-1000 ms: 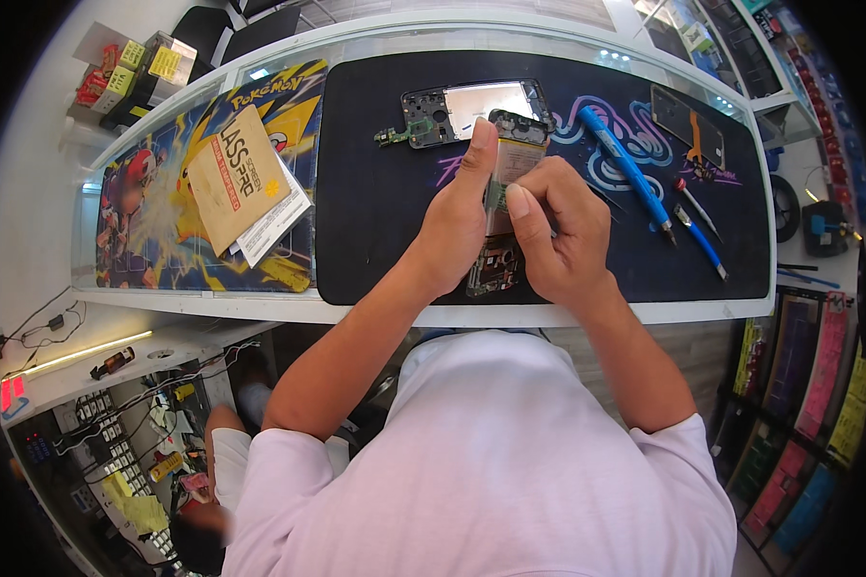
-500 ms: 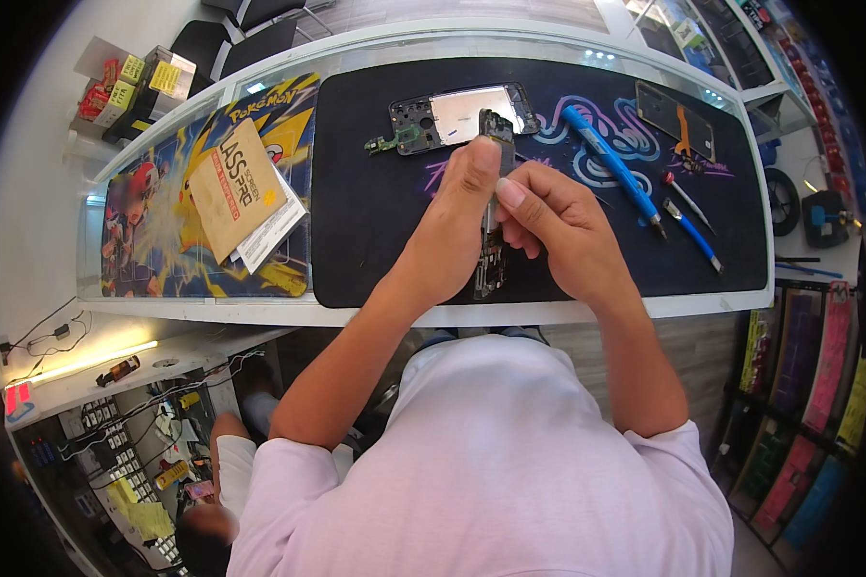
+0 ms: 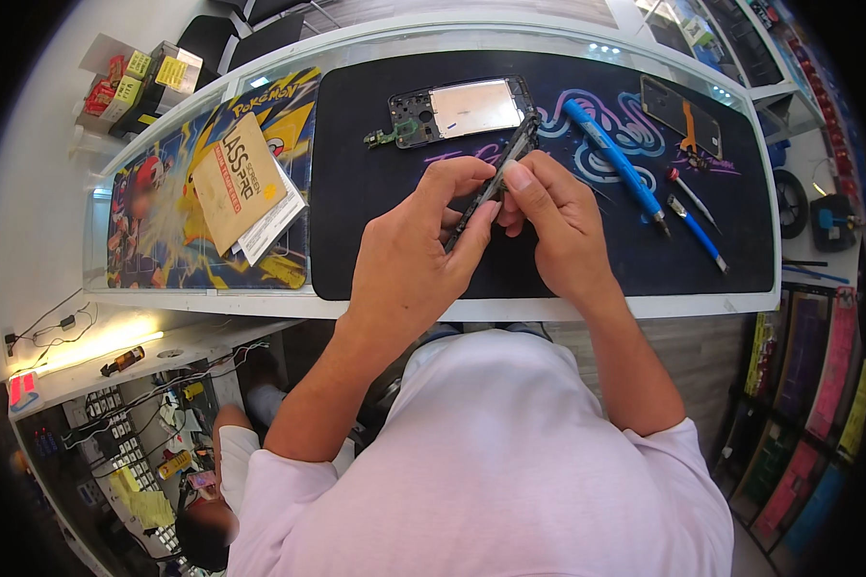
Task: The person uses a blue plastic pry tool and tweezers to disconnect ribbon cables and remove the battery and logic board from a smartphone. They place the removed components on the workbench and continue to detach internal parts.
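The left hand [image 3: 404,252] grips the phone [image 3: 484,195], tilted edge-up above the black mat [image 3: 375,216]; the right hand [image 3: 565,229], fingers curled, pinches its side. A phone frame [image 3: 473,108] lies just beyond.

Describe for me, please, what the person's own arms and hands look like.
The person wears a plain, pale pinkish-white fabric shirt with short sleeves that end near the elbows. Both forearms are bare, without visible watch, bracelet or cable. The left hand and the right hand wear no gloves; some fingers are partly hidden, so rings cannot be ruled out.
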A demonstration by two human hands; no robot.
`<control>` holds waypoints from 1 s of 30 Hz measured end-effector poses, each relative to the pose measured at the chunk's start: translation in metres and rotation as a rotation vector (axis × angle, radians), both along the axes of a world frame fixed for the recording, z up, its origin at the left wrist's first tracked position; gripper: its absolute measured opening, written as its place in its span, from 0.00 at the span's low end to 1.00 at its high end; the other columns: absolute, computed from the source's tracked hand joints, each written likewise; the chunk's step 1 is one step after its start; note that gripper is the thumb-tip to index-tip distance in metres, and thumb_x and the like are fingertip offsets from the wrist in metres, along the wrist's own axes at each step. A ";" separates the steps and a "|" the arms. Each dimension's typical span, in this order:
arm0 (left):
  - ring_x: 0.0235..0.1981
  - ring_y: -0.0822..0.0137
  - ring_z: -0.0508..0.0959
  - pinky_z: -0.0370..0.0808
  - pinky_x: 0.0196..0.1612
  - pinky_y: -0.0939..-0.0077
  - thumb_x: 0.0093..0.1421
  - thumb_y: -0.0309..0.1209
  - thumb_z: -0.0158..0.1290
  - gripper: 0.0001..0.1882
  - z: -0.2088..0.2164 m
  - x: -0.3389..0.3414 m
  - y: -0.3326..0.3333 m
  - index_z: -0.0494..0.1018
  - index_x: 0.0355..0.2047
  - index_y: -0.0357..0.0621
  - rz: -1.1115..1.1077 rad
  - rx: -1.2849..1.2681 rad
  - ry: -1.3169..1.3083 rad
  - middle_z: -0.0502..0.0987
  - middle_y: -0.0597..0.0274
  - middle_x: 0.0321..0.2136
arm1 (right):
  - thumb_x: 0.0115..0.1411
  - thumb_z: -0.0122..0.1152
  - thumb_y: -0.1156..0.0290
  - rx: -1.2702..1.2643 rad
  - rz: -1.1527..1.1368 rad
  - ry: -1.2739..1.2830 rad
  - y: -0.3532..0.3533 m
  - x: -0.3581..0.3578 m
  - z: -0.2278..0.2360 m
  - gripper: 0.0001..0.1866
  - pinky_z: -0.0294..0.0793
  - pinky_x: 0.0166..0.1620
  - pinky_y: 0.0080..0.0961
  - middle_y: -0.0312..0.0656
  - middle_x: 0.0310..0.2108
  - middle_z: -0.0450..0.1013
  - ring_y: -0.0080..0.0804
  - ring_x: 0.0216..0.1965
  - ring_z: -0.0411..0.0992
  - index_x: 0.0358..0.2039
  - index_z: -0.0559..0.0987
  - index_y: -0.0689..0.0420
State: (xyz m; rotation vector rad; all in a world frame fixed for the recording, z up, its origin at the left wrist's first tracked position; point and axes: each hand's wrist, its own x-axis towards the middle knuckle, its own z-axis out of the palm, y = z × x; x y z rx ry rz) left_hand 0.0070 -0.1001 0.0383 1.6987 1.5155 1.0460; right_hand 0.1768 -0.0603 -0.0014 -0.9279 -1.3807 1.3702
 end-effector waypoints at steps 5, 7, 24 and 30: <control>0.34 0.59 0.88 0.82 0.36 0.70 0.69 0.28 0.62 0.11 -0.003 -0.004 0.004 0.77 0.50 0.44 0.018 0.136 0.178 0.86 0.58 0.40 | 0.79 0.55 0.60 0.059 -0.026 -0.067 0.000 -0.007 -0.001 0.19 0.68 0.32 0.23 0.34 0.26 0.71 0.19 0.27 0.66 0.34 0.77 0.61; 0.32 0.60 0.87 0.81 0.34 0.70 0.69 0.28 0.62 0.09 -0.006 -0.006 0.008 0.77 0.48 0.44 0.010 0.132 0.101 0.86 0.58 0.38 | 0.79 0.56 0.61 0.102 -0.053 -0.088 -0.001 -0.010 -0.002 0.18 0.66 0.31 0.24 0.35 0.25 0.70 0.21 0.27 0.64 0.34 0.77 0.61; 0.29 0.63 0.85 0.81 0.34 0.70 0.67 0.27 0.64 0.11 -0.030 -0.013 0.011 0.75 0.47 0.41 0.075 0.342 -0.009 0.84 0.57 0.34 | 0.77 0.58 0.67 0.309 -0.028 -0.184 -0.001 -0.015 -0.001 0.13 0.66 0.31 0.32 0.44 0.27 0.70 0.35 0.26 0.66 0.36 0.79 0.62; 0.26 0.68 0.82 0.80 0.32 0.73 0.66 0.26 0.64 0.12 -0.020 -0.018 0.011 0.75 0.47 0.43 0.043 0.272 0.145 0.82 0.62 0.31 | 0.76 0.59 0.68 0.381 -0.005 -0.244 0.002 -0.011 0.000 0.11 0.67 0.32 0.33 0.44 0.28 0.70 0.38 0.27 0.67 0.37 0.80 0.62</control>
